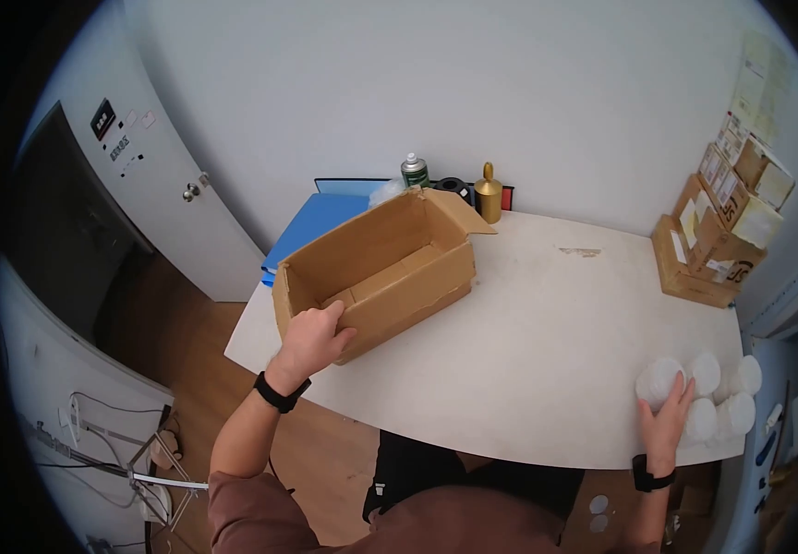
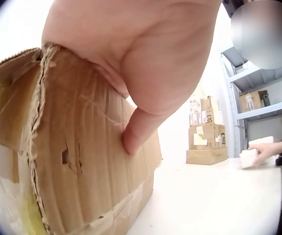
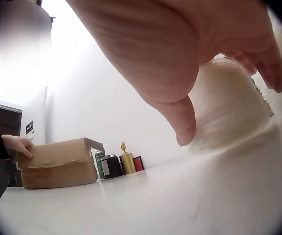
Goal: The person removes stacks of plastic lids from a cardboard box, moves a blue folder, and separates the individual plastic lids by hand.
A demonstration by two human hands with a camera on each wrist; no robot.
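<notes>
My left hand point(image 1: 314, 340) grips the near left rim of an open-topped cardboard box point(image 1: 408, 297), its thumb on the outer wall and its fingers over the edge. The inside of the box shows bare cardboard in the head view. At the right end of the table, my right hand point(image 1: 665, 429) holds a round white roll point(image 1: 658, 380), thumb on one side and fingers on the other. In the right wrist view this roll point(image 3: 229, 107) looks cream-coloured and smooth, partly covered by the hand. Several similar white rolls point(image 1: 736, 414) stand close beside it.
A white table point(image 1: 547, 342) lies under everything. Behind the box are a blue folder point(image 1: 311, 231), a green spray can point(image 1: 415, 171) and a gold bottle point(image 1: 489, 198). Stacked cardboard parcels point(image 1: 708, 235) stand at the back right, and a grey shelf rack point(image 2: 263, 81) rises beyond them.
</notes>
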